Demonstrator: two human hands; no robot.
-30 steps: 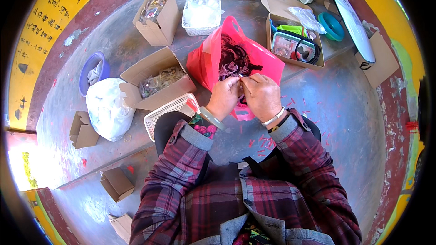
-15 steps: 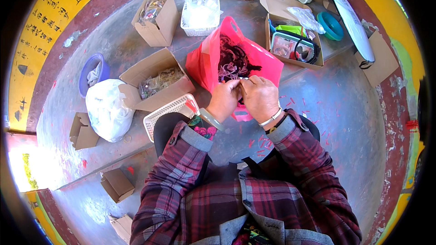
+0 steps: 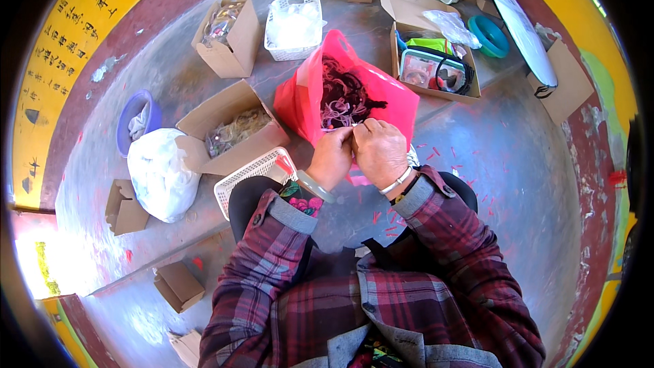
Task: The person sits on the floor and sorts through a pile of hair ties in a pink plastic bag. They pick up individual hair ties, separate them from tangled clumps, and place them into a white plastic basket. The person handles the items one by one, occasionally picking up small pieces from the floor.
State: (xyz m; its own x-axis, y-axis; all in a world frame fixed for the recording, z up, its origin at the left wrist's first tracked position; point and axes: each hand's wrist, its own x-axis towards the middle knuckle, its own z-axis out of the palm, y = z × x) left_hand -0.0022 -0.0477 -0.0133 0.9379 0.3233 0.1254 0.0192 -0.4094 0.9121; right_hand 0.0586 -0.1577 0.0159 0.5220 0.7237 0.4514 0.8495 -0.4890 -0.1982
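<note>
I'm pinching with the bare left hand (image 3: 331,158) and bare right hand (image 3: 381,152), fingertips together on something too small to tell, over the pinkish-red plastic bag (image 3: 400,103)'s near side. I'm judging this fine fingertip work, likely calling for steadiness. Since earlier, hands and bag are sitting slightly further left in view.

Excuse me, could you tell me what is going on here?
A person in a plaid jacket has the left hand and right hand together at the near side of an open red bag holding dark and pinkish strands. The hands seem to pinch something, but it is too small to make out. A white slotted basket sits by the left knee, with an open cardboard box just beyond it.
</note>
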